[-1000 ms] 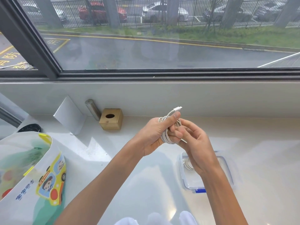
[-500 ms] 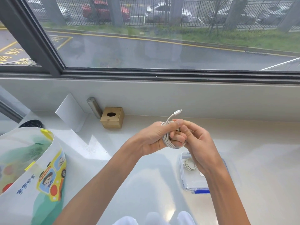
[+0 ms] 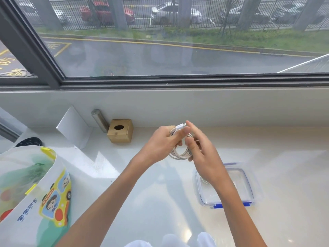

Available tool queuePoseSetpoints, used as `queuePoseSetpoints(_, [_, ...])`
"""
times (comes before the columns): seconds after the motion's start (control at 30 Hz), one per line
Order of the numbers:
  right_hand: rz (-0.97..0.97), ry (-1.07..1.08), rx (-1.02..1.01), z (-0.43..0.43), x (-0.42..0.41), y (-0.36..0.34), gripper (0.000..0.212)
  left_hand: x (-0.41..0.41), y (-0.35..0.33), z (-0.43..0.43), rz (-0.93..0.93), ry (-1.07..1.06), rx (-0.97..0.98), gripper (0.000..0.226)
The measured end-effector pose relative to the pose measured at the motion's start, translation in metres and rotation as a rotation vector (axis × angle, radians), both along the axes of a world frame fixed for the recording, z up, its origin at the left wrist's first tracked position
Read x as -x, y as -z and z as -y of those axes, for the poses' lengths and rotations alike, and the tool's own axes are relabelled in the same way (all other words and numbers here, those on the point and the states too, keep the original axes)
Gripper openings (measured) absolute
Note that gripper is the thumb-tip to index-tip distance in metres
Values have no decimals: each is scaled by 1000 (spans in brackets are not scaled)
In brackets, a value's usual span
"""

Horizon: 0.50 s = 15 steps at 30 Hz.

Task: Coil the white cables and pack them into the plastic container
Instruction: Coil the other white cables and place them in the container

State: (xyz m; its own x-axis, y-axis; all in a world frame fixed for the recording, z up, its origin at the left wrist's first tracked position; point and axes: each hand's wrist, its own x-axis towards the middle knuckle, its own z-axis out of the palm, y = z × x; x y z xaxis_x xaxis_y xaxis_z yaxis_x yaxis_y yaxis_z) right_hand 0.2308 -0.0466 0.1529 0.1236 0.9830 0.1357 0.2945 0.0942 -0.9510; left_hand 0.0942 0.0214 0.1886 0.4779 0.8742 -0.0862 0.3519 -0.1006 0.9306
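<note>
Above the tabletop, near the plastic container, the left hand grips the coiled white cable, its thumb pinning the plug. The right hand pinches the coil's other side. If either grip eases, the springy loops could unwind — or the plug end slip free. Blue characters on the cartoon bag and yellow road markings outside — neither readable.

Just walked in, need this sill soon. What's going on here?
A person holds a coiled white cable in both hands above the sill. The left hand grips the loops with the plug end at its thumb; the right hand pinches the coil's other side. The open plastic container below holds another coil, half hidden.
</note>
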Motion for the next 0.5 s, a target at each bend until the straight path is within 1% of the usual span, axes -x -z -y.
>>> queuePoseSetpoints(0.03, [119, 7, -22, 0, 5, 0, 22, 1, -1, 0, -37, 0, 3, 55])
queuePoseSetpoints(0.07, [206, 39, -32, -1, 12, 0, 22, 2, -2, 1, -73, -13, -4, 56])
queuePoseSetpoints(0.13, [247, 160, 0, -4, 24, 2, 25, 4, 0, 0, -118, -64, -19, 49])
queuePoseSetpoints(0.17, [248, 234, 8, -7, 29, 4, 26, 5, 2, 0, -91, -94, -2, 43])
queuePoseSetpoints(0.23, [225, 345, 3, -11, 38, 7, 28, 8, 8, 0, 64, -142, 64, 34])
queuePoseSetpoints(0.27, [200, 359, -1, -12, 43, 8, 29, 9, 10, 1, 130, -157, 69, 28])
queuePoseSetpoints(0.3, [179, 340, -3, -13, 48, 8, 29, 12, 12, 1, 142, -168, 30, 20])
queuePoseSetpoints(0.33, [172, 289, 3, -14, 51, 8, 30, 15, 13, 0, 103, -171, -29, 12])
queuePoseSetpoints(0.37, [182, 220, 16, -14, 52, 8, 31, 20, 14, -4, 37, -158, -75, 9])
queuePoseSetpoints(0.4, [201, 146, 29, -14, 50, 7, 32, 25, 14, -8, -30, -125, -85, 12])
queuePoseSetpoints(0.43, [226, 81, 33, -15, 45, 6, 33, 31, 12, -12, -78, -78, -54, 16])
queuePoseSetpoints(0.5, [278, 11, 28, -19, 37, 5, 35, 40, 10, -20, -101, 8, 53, 21])
